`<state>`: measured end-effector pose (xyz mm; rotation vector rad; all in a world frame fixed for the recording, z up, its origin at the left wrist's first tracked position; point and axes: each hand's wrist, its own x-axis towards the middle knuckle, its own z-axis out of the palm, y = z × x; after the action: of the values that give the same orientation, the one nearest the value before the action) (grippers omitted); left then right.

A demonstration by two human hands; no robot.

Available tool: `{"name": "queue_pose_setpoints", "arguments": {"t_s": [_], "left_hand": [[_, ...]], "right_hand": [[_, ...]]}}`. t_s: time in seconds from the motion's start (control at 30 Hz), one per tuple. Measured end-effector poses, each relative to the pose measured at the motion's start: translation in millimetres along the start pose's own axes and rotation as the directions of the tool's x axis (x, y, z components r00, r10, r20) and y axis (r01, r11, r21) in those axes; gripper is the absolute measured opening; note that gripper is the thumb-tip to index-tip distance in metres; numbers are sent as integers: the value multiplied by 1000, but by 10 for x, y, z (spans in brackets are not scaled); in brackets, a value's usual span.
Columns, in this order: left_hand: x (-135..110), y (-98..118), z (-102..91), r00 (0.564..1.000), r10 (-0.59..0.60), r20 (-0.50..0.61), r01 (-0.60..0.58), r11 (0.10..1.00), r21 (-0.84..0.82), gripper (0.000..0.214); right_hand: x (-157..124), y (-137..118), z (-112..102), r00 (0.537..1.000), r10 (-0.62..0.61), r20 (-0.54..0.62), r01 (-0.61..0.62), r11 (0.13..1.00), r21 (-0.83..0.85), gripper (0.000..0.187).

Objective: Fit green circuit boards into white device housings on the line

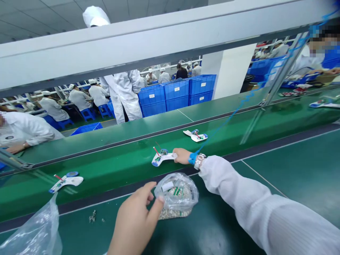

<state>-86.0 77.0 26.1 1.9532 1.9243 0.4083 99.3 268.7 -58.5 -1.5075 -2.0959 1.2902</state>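
My right hand reaches out over the green conveyor belt and is closed on the tail of a white plastic device shell with red and blue wires. A blue wrist strap and a watch sit on that wrist. My left hand is near the front edge, thumb and fingers pinching the rim of a clear plastic bag of small parts that lies on the dark green table.
Two more white shells lie on the belt, one at the left and one further right. A second clear bag lies at bottom left, with loose small parts nearby. Workers in white and blue crates are beyond the belt.
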Motion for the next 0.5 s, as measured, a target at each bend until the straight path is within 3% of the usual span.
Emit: {"name": "queue_pose_setpoints", "arguments": {"t_s": [0.13,0.23,0.33,0.5], "left_hand": [[76,-80,-23,992,-115,-55,101,974,-202,47],[88,-68,57,996,-64,-66,14,817,-577,48],[68,-30,165,992,31,-122,-118,579,-807,38],[56,-25,230,984,63,-166,-178,361,-916,47]], "right_hand": [[-459,-118,103,966,-197,165,115,905,409,34],[-822,-235,313,887,-372,275,102,737,668,54],[-1059,-330,567,811,-486,325,34,595,803,62],[-1218,-385,851,705,-622,341,-249,234,940,50]]}}
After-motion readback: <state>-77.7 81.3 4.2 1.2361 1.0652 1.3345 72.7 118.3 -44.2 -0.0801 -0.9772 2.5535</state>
